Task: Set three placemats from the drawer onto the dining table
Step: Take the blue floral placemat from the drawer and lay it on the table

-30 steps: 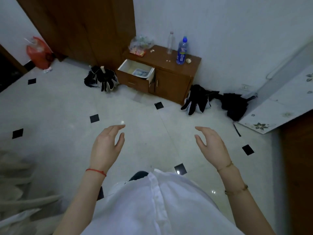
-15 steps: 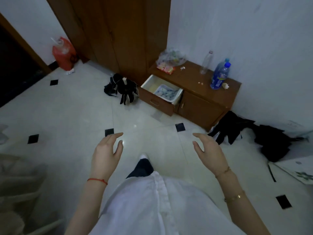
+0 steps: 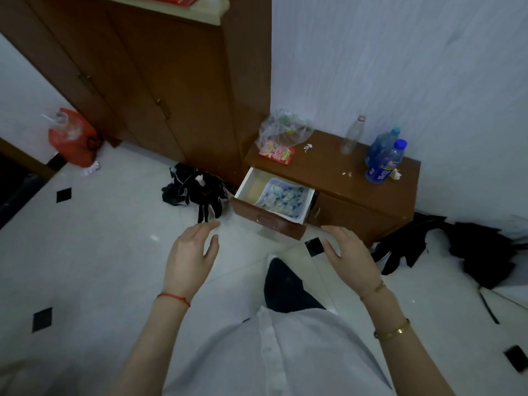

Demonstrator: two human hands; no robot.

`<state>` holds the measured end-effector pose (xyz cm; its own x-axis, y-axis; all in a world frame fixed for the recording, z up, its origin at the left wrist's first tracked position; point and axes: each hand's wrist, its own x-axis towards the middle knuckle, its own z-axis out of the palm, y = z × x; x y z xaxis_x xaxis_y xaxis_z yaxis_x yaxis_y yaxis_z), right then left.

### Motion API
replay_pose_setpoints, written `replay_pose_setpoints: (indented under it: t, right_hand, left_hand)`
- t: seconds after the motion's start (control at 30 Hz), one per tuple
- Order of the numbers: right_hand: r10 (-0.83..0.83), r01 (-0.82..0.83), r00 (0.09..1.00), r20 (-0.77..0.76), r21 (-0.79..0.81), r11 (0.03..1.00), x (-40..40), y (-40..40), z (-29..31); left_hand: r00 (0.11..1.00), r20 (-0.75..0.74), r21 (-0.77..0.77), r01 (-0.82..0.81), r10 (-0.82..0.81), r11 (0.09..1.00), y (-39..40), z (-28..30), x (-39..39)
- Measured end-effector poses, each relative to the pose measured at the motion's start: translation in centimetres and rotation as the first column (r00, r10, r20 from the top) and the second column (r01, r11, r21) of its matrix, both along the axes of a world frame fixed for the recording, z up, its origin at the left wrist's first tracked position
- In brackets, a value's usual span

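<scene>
Two hands, both bare and empty: left hand [image 3: 192, 252] with fingers loosely spread, a red string at the wrist; right hand [image 3: 347, 254] likewise released, two gold bracelets on that arm. Both hang above the white tiled floor [image 3: 100, 252], short of the drawer.

One drawer [image 3: 273, 202], pulled open from a low wooden cabinet [image 3: 357, 192]. Inside it, blue-and-white patterned placemats [image 3: 283, 200], lying flat toward the right side; their count cannot be told.

On the cabinet's tabletop: one clear plastic bag [image 3: 283, 132] of packets, one empty clear bottle [image 3: 353, 134], two blue bottles [image 3: 384, 160] standing together.

On the floor: one black heap [image 3: 198, 188] left of the drawer, more black heaps at right, one red bag [image 3: 73, 141].
</scene>
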<state>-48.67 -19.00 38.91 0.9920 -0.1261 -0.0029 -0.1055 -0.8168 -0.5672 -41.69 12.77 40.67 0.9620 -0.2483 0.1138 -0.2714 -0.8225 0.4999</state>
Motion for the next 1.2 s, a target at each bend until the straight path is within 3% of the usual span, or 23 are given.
replay_pose_setpoints:
  t: [0.2, 0.4, 0.67, 0.93, 1.2]
  right_hand:
    - [-0.069, 0.071, 0.996, -0.064, 0.022, 0.997, 8.5, -2.1, -1.8]
    - [-0.094, 0.095, 0.993, -0.064, 0.008, 0.995, 17.4, -4.4, -1.8]
    - [-0.252, 0.253, 0.964, -0.091, 0.007, 0.967, 23.5, -3.9, -4.7]
    - [-0.455, 0.487, 0.854, -0.25, 0.078, 0.87, 26.3, -2.1, -11.0]
    - [-0.553, 0.609, 0.757, -0.348, 0.07, 0.79, 29.3, -3.2, -21.4]
  left_hand:
    - [0.998, -0.066, -0.02, 0.009, -0.011, 1.0, -2.7, -1.6, 9.0]
    - [0.998, -0.02, -0.043, 0.054, -0.055, 0.998, -5.5, -1.3, 18.6]
    - [0.962, -0.038, -0.032, 0.269, -0.27, 0.963, -7.7, -3.6, 29.4]
    - [0.906, -0.175, -0.008, 0.391, -0.386, 0.92, -9.9, -10.0, 37.1]
    - [0.857, -0.319, -0.036, 0.416, -0.405, 0.909, -12.0, -21.5, 39.1]
